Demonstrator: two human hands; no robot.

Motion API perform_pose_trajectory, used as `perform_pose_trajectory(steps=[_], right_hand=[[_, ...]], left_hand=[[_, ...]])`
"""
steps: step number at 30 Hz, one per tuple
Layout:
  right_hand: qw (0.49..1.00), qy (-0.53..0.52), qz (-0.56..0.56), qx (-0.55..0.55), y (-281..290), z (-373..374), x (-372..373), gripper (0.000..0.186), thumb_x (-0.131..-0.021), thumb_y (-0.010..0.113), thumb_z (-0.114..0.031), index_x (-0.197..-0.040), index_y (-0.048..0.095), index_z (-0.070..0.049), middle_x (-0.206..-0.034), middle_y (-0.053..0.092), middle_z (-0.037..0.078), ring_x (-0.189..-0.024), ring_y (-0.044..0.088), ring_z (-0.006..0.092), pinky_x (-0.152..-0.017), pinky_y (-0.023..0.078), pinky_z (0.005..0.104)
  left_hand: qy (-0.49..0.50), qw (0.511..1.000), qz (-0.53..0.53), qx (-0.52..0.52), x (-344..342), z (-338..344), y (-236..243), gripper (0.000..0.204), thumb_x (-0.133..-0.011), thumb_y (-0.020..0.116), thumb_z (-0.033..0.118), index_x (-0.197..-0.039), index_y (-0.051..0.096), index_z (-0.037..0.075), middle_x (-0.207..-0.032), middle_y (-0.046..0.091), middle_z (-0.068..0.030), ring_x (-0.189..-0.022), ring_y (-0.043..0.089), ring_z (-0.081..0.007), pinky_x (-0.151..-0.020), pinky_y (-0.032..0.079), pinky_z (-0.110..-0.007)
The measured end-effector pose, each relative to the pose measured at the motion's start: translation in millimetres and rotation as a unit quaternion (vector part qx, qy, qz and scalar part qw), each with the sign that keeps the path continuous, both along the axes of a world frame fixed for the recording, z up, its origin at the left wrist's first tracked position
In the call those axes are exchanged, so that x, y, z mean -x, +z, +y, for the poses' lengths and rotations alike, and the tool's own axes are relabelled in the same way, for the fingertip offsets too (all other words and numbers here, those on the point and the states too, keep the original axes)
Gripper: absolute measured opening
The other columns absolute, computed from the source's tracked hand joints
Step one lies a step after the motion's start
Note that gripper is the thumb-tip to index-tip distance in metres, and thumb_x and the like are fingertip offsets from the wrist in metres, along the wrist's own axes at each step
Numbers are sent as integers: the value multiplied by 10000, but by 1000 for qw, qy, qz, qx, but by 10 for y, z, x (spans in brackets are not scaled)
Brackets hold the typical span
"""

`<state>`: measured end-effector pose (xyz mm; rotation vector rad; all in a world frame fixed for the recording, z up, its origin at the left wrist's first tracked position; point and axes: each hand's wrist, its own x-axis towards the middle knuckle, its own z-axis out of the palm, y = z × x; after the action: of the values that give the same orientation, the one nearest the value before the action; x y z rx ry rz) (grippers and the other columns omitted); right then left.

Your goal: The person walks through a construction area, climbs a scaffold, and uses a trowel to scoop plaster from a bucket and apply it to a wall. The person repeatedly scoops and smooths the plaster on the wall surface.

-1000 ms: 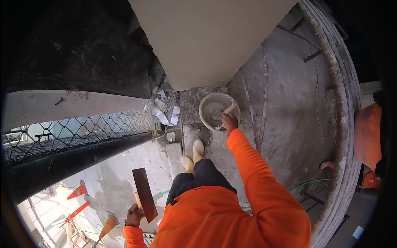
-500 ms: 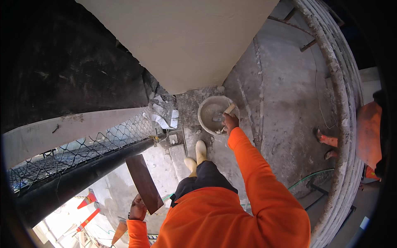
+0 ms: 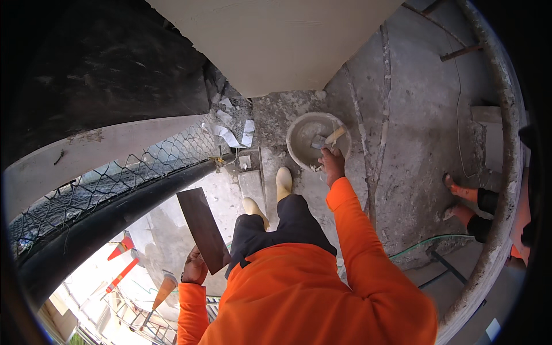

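Observation:
My left hand (image 3: 195, 267) grips a flat, dark brown rectangular board (image 3: 203, 229) by its lower left edge. The board is tilted beside my left leg, with no load visible on its face. My right hand (image 3: 332, 165) is closed at the near right rim of a round, mortar-smeared bucket (image 3: 291, 146). Just past its fingertips, inside the bucket, shows the grey metal blade of a trowel (image 3: 318, 142). A pale wooden handle (image 3: 336, 135) slants across the bucket's right side; whether it belongs to the trowel is unclear. My fingers hide the grip.
A pale plastered column (image 3: 276, 52) stands ahead. To the left run a chain-link fence (image 3: 132, 167) and a black pipe (image 3: 115, 224). White scraps (image 3: 227, 135) lie near the column. Another person's legs (image 3: 468, 207) show at right, by a curved rail (image 3: 509, 115). Cones (image 3: 165, 290) stand lower left.
My right hand has shifted slightly toward the bucket's near rim, and the trowel blade has turned, pointing farther ahead. The view has shifted. My left hand keeps hold of the board.

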<state>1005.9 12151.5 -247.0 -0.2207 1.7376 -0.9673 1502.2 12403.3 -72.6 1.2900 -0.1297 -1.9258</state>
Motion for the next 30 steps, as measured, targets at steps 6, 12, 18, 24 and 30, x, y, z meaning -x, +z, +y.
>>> perform_pose_trajectory(steps=[6,12,18,24,30], right_hand=[[997,22,-9,74,201,197,-243,280,-971,751,-232,-1007,570,-22,-899,580,45,-727,564,122,-636,513,288],[997,28,-21,72,-67,524,-396,263,-976,761,-291,-1020,652,-56,-839,585,-30,-699,513,59,-633,475,245],[992,15,-20,127,-725,720,-811,263,-1014,702,-292,-978,646,-39,-775,549,-44,-650,469,50,-566,402,256],[991,49,46,118,-1115,1084,-1252,249,-1014,703,-258,-880,602,-74,-748,528,-55,-650,430,47,-549,364,276],[997,-2,43,71,-1402,1155,-1415,273,-996,726,-262,-857,576,-82,-746,547,-35,-637,462,78,-552,391,292]], left_hand=[[-99,995,22,-9,-65,-619,-308,415,-986,585,78,-1394,568,-1,-1394,647,-136,-1263,640,-265,-1099,494,-407],[-193,979,59,31,-309,-1506,-1168,481,-991,585,41,-1468,524,27,-1416,632,-156,-1278,632,-329,-1103,505,-511],[-211,973,84,47,-435,-1797,-2416,512,-984,596,29,-1488,508,33,-1433,619,-167,-1289,624,-361,-1106,500,-552],[-144,980,137,-6,-930,-1054,-2647,577,-965,625,16,-1521,473,36,-1462,595,-182,-1318,606,-393,-1110,496,-572],[-235,965,109,29,-1274,-797,-2608,609,-948,647,6,-1525,454,37,-1450,607,-142,-1273,642,-321,-1084,524,-497]])
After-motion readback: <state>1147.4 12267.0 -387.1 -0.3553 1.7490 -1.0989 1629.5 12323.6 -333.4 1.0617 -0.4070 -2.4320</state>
